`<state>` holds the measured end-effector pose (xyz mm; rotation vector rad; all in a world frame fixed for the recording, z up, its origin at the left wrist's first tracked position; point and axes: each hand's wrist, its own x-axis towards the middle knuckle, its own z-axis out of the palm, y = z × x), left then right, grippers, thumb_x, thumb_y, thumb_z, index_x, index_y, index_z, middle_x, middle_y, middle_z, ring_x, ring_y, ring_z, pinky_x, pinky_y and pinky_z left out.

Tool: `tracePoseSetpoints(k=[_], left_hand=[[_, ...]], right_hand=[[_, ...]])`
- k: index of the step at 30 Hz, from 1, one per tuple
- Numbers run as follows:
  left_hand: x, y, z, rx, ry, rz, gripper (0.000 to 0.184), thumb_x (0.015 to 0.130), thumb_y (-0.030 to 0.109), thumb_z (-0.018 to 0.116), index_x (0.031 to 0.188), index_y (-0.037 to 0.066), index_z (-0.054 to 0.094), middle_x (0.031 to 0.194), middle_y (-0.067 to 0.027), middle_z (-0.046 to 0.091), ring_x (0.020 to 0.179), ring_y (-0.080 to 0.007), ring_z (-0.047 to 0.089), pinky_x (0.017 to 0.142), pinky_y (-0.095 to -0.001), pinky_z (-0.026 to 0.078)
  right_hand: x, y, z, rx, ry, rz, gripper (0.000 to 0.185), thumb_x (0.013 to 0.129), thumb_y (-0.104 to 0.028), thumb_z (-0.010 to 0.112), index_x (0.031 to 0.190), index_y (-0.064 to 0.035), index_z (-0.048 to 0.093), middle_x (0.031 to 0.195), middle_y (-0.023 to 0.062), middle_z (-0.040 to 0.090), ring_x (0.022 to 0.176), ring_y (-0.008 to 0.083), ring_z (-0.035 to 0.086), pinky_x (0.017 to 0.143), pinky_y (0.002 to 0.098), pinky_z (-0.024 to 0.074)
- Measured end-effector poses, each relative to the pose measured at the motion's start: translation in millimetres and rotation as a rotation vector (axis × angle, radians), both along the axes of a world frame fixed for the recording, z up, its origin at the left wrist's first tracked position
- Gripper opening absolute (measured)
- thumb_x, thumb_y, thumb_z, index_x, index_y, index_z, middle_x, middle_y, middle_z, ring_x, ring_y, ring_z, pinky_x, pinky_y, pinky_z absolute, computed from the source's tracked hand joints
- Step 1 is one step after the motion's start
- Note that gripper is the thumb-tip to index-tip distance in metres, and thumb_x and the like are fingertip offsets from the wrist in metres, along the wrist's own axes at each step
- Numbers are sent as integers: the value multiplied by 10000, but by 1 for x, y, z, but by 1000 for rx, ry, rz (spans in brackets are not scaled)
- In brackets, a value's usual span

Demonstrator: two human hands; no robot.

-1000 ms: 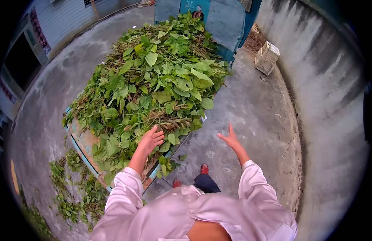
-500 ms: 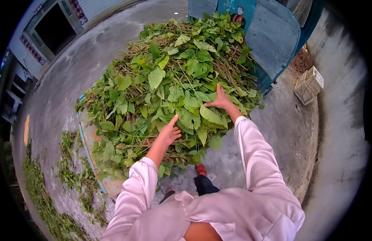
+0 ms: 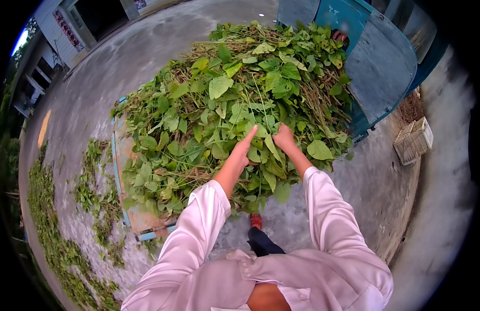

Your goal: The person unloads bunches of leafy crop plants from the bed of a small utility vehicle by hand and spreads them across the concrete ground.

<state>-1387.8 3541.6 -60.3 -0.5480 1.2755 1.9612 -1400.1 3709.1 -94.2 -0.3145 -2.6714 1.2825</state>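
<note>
A big heap of leafy bean plants (image 3: 219,85), with green leaves and brownish stems, covers a flat cart bed with a blue edge (image 3: 117,171). At the near side of the heap, my left hand (image 3: 243,149) has its thumb laid over the leaves and its other fingers tucked under them, partly hidden. Close beside it on the right, my right hand (image 3: 284,137) is closed round leaves and stems of the same heap. Leaves lie between the two hands and hang below them.
Blue metal panels (image 3: 380,57) of a vehicle stand at the heap's far right. A pale crate (image 3: 413,141) sits by the wall (image 3: 436,171). More plants (image 3: 53,228) are strewn on the concrete at left. A building doorway (image 3: 100,18) shows at the back.
My hands have come closer together at the heap. My right hand has gone from spread fingers to closed on leaves, and my left fingers have slid in under leaves. The view has shifted slightly.
</note>
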Motion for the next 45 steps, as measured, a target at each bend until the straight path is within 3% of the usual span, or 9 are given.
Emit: tracePoseSetpoints(k=[4,15,23,30,35,37,42,44,45], left_hand=[[10,-20,7,142,9,100,402,730,433,665,912,78,612,849,-67,634,737,-222,599,700,-396,496],[114,-130,28,-49,245,334,243,819,165,563,908,-61,570,815,-120,609,663,-230,594,616,-355,496],[240,-235,52,26,325,299,163,791,124,592,862,-23,584,755,-89,617,611,-200,594,588,-313,485],[244,-273,-25,-225,379,135,377,774,164,635,1058,-39,492,965,-117,591,817,-204,578,723,-321,464],[231,-289,-22,-352,351,-24,616,732,258,690,1176,-60,403,1099,-149,538,960,-223,544,814,-324,440],[230,-305,4,-602,404,-99,758,694,313,726,1225,-72,347,1165,-168,498,1025,-232,518,854,-327,424],[203,-314,73,-888,457,-8,911,655,524,695,1166,-154,367,1154,-214,499,1015,-248,529,868,-331,410],[194,-296,71,-400,454,-53,981,611,586,693,1171,-157,382,1160,-237,497,1030,-257,526,891,-346,406],[196,-279,85,-566,376,-6,1026,594,576,710,1208,-158,340,1200,-249,462,1073,-267,501,916,-347,393]], right_hand=[[21,-59,31,-29,60,37,293,682,-69,547,938,72,534,809,267,590,806,417,565,720,437,446],[131,-164,79,10,61,64,534,611,-32,530,1117,120,457,717,223,564,713,367,562,682,393,440],[266,-261,92,-151,168,118,348,647,-92,631,907,66,463,788,272,568,786,441,547,691,445,444],[303,-281,20,-289,69,99,665,666,-200,702,1154,88,355,975,261,574,930,370,567,795,377,449],[322,-234,54,-577,-374,240,1101,682,-518,670,1358,77,37,1396,225,201,1282,257,255,998,352,280],[323,-203,64,-664,-528,104,1101,680,-671,558,1365,51,88,1420,157,184,1288,256,236,933,475,318],[272,-193,29,-1161,-517,122,668,769,-528,586,1203,-36,460,1137,64,554,992,208,538,858,374,428],[248,-220,4,-1251,-464,85,599,784,-425,625,1197,-20,470,1138,82,546,979,202,545,834,332,444],[241,-237,-7,-1321,-410,102,614,777,-397,647,1207,0,458,1146,94,537,982,205,544,827,327,446]])
